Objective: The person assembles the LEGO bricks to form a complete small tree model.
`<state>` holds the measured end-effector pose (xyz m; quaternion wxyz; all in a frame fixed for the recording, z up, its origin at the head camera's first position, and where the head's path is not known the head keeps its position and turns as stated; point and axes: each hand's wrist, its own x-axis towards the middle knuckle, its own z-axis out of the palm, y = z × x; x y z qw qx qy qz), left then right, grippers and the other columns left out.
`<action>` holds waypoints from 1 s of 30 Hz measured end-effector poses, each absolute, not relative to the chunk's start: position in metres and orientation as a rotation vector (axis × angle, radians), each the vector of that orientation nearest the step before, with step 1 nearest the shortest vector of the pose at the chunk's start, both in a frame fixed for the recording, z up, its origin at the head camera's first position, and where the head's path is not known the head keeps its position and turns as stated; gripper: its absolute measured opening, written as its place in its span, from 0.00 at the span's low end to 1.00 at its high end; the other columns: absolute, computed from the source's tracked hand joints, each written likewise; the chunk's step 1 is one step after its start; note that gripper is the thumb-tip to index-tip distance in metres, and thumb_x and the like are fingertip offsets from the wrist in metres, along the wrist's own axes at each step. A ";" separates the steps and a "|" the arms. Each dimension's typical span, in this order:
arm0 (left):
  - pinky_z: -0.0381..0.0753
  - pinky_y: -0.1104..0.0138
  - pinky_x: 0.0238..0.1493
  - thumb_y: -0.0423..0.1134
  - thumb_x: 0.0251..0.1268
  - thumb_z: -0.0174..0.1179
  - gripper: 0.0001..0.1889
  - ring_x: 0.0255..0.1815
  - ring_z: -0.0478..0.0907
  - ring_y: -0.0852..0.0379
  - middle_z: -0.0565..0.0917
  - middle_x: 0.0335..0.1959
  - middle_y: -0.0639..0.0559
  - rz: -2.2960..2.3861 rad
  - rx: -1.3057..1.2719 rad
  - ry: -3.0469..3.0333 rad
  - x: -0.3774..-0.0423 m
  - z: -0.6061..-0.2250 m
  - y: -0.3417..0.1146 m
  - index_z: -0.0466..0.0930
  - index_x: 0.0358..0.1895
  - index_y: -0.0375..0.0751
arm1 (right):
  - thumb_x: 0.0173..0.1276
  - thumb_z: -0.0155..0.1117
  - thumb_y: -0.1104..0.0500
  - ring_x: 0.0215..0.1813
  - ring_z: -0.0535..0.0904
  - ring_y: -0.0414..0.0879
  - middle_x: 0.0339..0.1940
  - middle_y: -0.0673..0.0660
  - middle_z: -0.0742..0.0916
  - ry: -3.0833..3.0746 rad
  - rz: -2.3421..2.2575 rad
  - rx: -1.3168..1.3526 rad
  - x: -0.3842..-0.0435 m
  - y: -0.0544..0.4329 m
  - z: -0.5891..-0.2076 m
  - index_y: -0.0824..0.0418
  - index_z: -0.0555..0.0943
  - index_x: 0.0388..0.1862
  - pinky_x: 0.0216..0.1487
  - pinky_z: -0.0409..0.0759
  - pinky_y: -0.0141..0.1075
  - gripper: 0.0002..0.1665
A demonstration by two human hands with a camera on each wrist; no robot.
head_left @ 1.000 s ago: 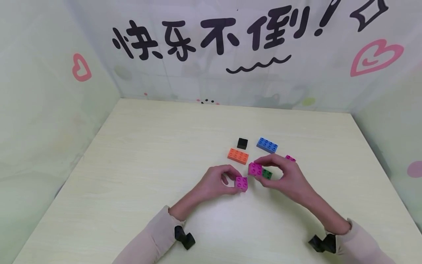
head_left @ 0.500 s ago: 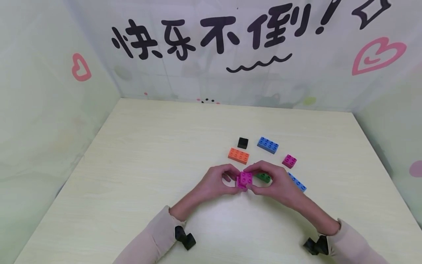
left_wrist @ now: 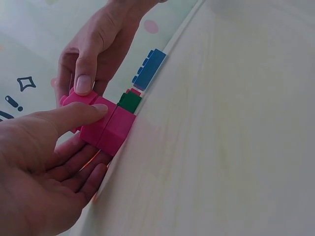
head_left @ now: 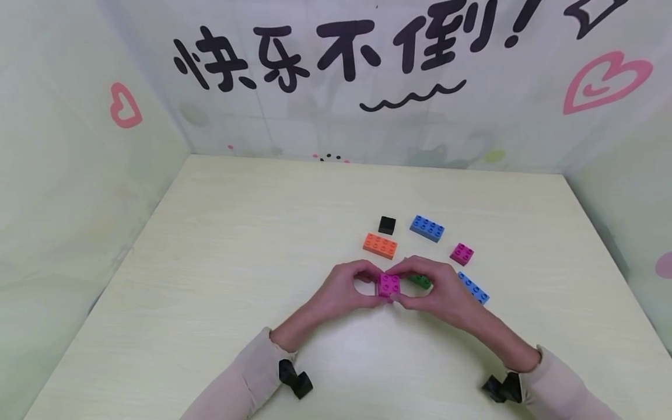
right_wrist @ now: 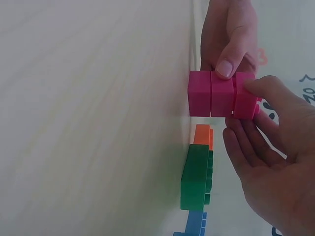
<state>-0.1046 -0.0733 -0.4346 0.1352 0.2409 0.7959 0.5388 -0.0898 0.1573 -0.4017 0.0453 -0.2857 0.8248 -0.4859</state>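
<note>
Three pink building bricks stand in a stack. The lowest brick (right_wrist: 199,93) is at the table surface, with the middle brick (right_wrist: 222,98) above it. My left hand (head_left: 343,290) grips the stack from the left, its thumb on the middle brick. My right hand (head_left: 443,286) pinches the top brick (head_left: 389,284) between thumb and fingers. That brick sits right over the middle one, a little tilted, with a thin gap showing along the seam in the right wrist view. From above, it covers most of the stack.
A green brick (head_left: 420,281) lies partly hidden by my right hand. Behind are an orange brick (head_left: 380,245), a black brick (head_left: 387,225) and a blue brick (head_left: 427,228). To the right lie a loose pink brick (head_left: 462,254) and another blue brick (head_left: 473,287).
My right hand has moved left, bringing its pink brick from beside the left hand's bricks to on top of them. Over the last half second that brick has come closer into line. My left hand stays put.
</note>
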 end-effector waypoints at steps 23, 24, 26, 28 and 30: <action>0.77 0.70 0.51 0.39 0.52 0.76 0.20 0.46 0.79 0.62 0.83 0.42 0.62 1.540 0.708 2.308 -0.107 -0.438 -0.073 0.82 0.49 0.45 | 0.52 0.77 0.71 0.45 0.82 0.45 0.41 0.51 0.86 2.528 -1.484 -0.842 -0.083 0.145 -0.374 0.61 0.85 0.47 0.49 0.79 0.53 0.22; 0.77 0.70 0.51 0.39 0.52 0.76 0.20 0.46 0.79 0.62 0.83 0.42 0.62 1.541 0.708 2.307 -0.107 -0.438 -0.073 0.82 0.49 0.45 | 0.52 0.77 0.71 0.45 0.81 0.45 0.41 0.51 0.86 2.528 -1.487 -0.838 -0.083 0.145 -0.375 0.61 0.85 0.47 0.49 0.79 0.53 0.22; 0.77 0.70 0.51 0.39 0.52 0.76 0.21 0.46 0.79 0.62 0.83 0.42 0.62 1.540 0.711 2.306 -0.107 -0.437 -0.073 0.81 0.49 0.45 | 0.52 0.77 0.71 0.45 0.81 0.45 0.41 0.51 0.86 2.530 -1.490 -0.825 -0.083 0.145 -0.375 0.61 0.85 0.47 0.49 0.80 0.52 0.22; 0.77 0.70 0.50 0.39 0.52 0.76 0.21 0.45 0.79 0.63 0.83 0.42 0.62 1.538 0.713 2.304 -0.107 -0.437 -0.073 0.81 0.49 0.45 | 0.52 0.77 0.70 0.44 0.81 0.45 0.41 0.51 0.86 2.529 -1.493 -0.817 -0.082 0.145 -0.376 0.61 0.85 0.47 0.48 0.80 0.51 0.22; 0.77 0.70 0.50 0.39 0.52 0.76 0.21 0.45 0.79 0.63 0.82 0.42 0.62 1.536 0.713 2.301 -0.107 -0.438 -0.074 0.81 0.50 0.45 | 0.52 0.77 0.70 0.44 0.81 0.45 0.40 0.51 0.86 2.525 -1.498 -0.809 -0.082 0.145 -0.376 0.61 0.85 0.47 0.48 0.80 0.51 0.22</action>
